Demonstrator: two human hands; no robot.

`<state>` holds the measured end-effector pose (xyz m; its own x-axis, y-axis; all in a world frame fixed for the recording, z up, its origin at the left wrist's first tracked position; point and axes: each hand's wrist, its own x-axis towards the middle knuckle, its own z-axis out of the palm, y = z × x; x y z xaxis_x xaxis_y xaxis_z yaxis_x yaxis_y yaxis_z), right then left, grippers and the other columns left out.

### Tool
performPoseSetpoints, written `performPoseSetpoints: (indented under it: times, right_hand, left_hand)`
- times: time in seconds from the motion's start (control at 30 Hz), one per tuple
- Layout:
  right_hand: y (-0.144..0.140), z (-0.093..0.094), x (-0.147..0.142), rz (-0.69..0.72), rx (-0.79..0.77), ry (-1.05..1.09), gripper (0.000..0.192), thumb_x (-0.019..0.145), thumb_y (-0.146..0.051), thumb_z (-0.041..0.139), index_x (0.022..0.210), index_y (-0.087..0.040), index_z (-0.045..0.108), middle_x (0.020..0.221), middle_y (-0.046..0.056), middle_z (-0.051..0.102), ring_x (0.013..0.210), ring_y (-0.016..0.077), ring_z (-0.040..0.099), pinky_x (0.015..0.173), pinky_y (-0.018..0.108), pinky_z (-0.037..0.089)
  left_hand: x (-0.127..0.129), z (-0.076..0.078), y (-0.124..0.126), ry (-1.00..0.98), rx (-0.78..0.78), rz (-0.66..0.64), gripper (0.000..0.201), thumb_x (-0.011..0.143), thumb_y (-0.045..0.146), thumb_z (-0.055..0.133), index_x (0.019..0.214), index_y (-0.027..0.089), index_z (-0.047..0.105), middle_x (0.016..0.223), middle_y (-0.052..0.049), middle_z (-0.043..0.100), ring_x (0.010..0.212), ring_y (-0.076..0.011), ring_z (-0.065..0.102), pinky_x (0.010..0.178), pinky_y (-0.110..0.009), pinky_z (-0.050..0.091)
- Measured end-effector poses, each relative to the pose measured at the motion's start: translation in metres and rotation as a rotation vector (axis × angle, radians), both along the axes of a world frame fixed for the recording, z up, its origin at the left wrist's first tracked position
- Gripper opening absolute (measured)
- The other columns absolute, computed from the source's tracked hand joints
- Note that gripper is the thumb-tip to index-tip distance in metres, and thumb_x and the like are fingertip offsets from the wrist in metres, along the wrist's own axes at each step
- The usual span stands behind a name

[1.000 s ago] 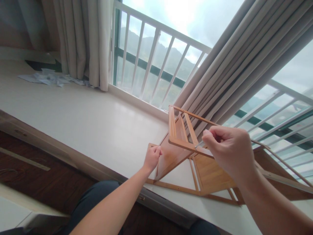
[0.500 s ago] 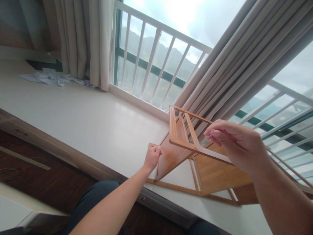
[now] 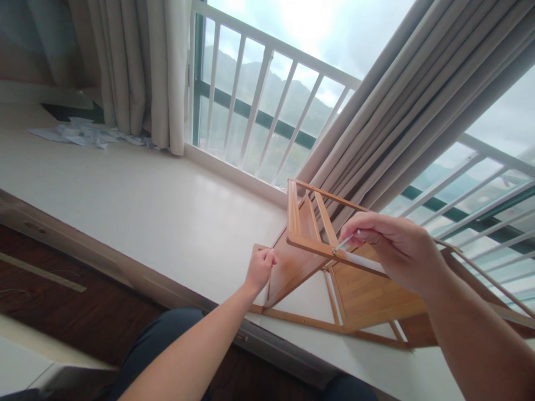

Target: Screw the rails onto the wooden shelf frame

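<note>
A wide white window ledge [image 3: 137, 200] runs under the railed window, and a wooden rack [image 3: 359, 295] lies on it near the ledge's front edge, close to the curtain [image 3: 401, 106]. Its right end runs behind the person's forearm, so its full shape cannot be made out. The rack is warm bamboo-coloured, built of thin slats and flat panels, with one slatted frame raised off the ledge. The right hand [image 3: 397, 250] pinches a thin metal tool [image 3: 345, 243] whose tip meets the raised frame's rail; what sits at the tip is too small to tell. The left hand [image 3: 259, 269] is curled around a slat at the rack's left corner. Crumpled papers [image 3: 79, 133] lie at the ledge's far left end.
</note>
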<state>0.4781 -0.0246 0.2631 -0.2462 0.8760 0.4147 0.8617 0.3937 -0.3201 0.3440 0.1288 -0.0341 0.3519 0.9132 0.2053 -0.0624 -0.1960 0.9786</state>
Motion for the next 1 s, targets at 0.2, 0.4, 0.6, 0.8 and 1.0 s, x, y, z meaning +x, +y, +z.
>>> performPoseSetpoints:
  times: [0.2,0.4,0.6,0.8,1.0]
  right_hand:
    - [0.001,-0.001,0.005,0.06,-0.027,0.02,0.021,0.108,-0.021,0.052,0.107,-0.026,0.072,0.097,0.002,0.076,0.082,0.0162,0.073,0.076,0.026,0.057]
    - [0.005,-0.001,0.001,0.154,-0.008,0.033,0.025,0.107,-0.014,0.05,0.11,-0.028,0.07,0.097,0.001,0.073,0.086,0.0157,0.071,0.078,0.027,0.055]
    - [0.006,0.0,0.0,0.219,-0.001,0.023,0.025,0.108,-0.014,0.048,0.11,-0.026,0.07,0.095,0.002,0.073,0.085,0.0157,0.071,0.076,0.027,0.055]
    - [0.011,0.0,0.004,0.231,-0.042,0.089,0.025,0.108,-0.021,0.049,0.108,-0.028,0.074,0.094,0.003,0.074,0.085,0.0196,0.071,0.074,0.032,0.054]
    - [0.017,0.002,0.008,0.297,-0.043,0.054,0.029,0.108,-0.017,0.048,0.109,-0.028,0.076,0.096,0.006,0.075,0.085,0.0214,0.072,0.076,0.035,0.054]
  left_hand:
    - [0.0,0.001,-0.001,-0.004,-0.007,-0.008,0.046,0.092,0.053,0.042,0.059,0.024,0.055,0.06,-0.001,0.058,0.064,-0.0186,0.057,0.067,-0.033,0.043]
    - [-0.001,0.002,-0.001,-0.009,-0.003,-0.01,0.046,0.092,0.052,0.042,0.059,0.024,0.055,0.06,-0.001,0.059,0.064,-0.0185,0.057,0.068,-0.034,0.044]
    - [0.0,0.0,0.0,-0.003,-0.006,-0.005,0.047,0.09,0.055,0.041,0.058,0.024,0.055,0.059,-0.001,0.058,0.063,-0.019,0.057,0.066,-0.034,0.043]
    - [0.0,0.002,0.0,-0.01,-0.005,-0.003,0.046,0.091,0.054,0.041,0.058,0.024,0.055,0.06,-0.002,0.059,0.064,-0.0189,0.058,0.067,-0.033,0.044]
    - [-0.002,0.003,0.0,-0.014,-0.008,0.003,0.045,0.09,0.053,0.041,0.058,0.024,0.055,0.059,-0.001,0.059,0.063,-0.0183,0.058,0.067,-0.033,0.045]
